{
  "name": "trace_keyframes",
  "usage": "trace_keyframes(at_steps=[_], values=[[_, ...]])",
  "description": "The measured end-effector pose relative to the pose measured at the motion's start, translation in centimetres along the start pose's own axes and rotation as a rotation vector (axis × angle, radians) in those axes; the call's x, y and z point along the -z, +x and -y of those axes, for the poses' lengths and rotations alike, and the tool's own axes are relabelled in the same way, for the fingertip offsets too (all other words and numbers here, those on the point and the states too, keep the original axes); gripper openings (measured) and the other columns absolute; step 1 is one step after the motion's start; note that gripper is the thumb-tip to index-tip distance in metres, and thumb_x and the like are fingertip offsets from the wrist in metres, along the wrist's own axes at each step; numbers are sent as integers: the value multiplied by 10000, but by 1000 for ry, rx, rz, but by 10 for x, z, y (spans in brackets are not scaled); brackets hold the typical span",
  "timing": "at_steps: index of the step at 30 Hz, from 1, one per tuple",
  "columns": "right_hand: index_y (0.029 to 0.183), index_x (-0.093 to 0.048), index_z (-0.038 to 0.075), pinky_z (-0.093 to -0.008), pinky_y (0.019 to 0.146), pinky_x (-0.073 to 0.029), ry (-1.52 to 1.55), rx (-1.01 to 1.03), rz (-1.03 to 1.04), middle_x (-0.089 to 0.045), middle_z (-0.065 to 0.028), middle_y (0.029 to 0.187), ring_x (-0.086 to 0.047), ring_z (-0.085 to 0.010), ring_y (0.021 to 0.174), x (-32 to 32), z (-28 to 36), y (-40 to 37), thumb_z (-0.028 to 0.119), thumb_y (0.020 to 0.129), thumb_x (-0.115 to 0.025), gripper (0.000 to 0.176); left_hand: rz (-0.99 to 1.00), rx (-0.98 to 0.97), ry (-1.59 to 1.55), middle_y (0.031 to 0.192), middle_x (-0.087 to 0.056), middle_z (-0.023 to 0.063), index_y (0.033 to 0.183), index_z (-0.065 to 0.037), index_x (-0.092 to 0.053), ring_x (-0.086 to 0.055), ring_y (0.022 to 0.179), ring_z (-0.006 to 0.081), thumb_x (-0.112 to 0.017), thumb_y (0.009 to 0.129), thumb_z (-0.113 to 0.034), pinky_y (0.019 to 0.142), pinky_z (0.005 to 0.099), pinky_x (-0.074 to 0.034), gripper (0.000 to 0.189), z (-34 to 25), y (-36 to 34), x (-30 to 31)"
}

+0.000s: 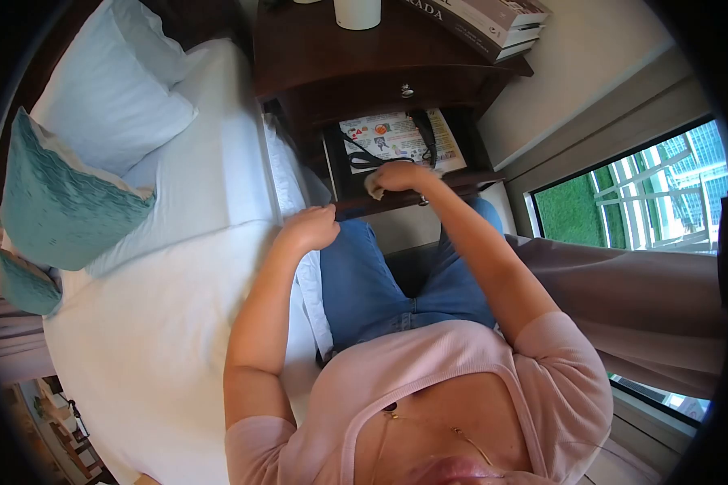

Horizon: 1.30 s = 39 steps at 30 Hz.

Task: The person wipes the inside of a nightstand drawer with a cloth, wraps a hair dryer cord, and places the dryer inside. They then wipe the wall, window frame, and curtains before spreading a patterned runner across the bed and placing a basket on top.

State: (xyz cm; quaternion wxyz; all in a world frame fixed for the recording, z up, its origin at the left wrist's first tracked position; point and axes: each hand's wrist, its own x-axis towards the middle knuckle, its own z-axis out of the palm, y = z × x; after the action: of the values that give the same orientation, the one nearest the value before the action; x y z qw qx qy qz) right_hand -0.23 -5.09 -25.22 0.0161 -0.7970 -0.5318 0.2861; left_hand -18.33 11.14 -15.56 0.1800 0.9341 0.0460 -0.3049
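Observation:
My right hand point(398, 175) is closed on a crumpled tan-grey cloth point(374, 188) at the front of an open lower drawer point(453, 185). Inside the drawer lie a printed colourful paper point(453, 144) and a dark strap or cable point(366, 160). My left hand point(314, 227) has its fingers curled together at the drawer's front left corner, beside the bed; its fingertips are partly hidden.
The dark wooden nightstand point(323, 48) carries a white cup point(357, 13) and stacked books point(481, 24). The bed point(162, 323) with white and teal pillows point(77, 194) stands at the left. A window point(631, 190) and a brown curtain point(631, 299) are at the right.

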Motion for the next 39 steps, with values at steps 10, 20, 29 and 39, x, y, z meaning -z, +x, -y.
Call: trace_keyframes(at_steps=[10,20,29,39], values=[[1101,-523,-40,-384,850,-438,1004,-318,-1067,-619,-223,959,-577,-346,987,22,62,43,246,854,-459,384,-70,-44,24,1086,-574,237,1097,47,-477,-540,1040,362,-427,843,-206,893,429,-423,362,3,6,-2],[1046,-531,1,-435,814,-443,359,-91,-499,-534,-250,1017,-545,-405,919,-24,29,82,205,866,-473,278,-75,-35,9,1041,-579,267,1055,70,-478,-547,1014,386,-419,830,-175,883,427,-433,338,1,11,-2],[916,-629,87,-447,771,-471,146,-224,-296,-612,-181,1012,-583,-360,924,57,60,-64,147,764,-450,243,-43,-35,-49,1070,-563,258,1086,49,-467,-518,1044,382,-428,848,-212,897,423,-405,355,10,8,-4],[951,-621,124,-415,839,-393,102,-106,-800,-583,-46,1039,-570,-301,874,-14,15,-111,178,755,-468,254,-53,-48,-45,1120,-542,252,1092,49,-468,-496,1088,361,-430,860,-225,925,406,-390,361,15,12,-10]])
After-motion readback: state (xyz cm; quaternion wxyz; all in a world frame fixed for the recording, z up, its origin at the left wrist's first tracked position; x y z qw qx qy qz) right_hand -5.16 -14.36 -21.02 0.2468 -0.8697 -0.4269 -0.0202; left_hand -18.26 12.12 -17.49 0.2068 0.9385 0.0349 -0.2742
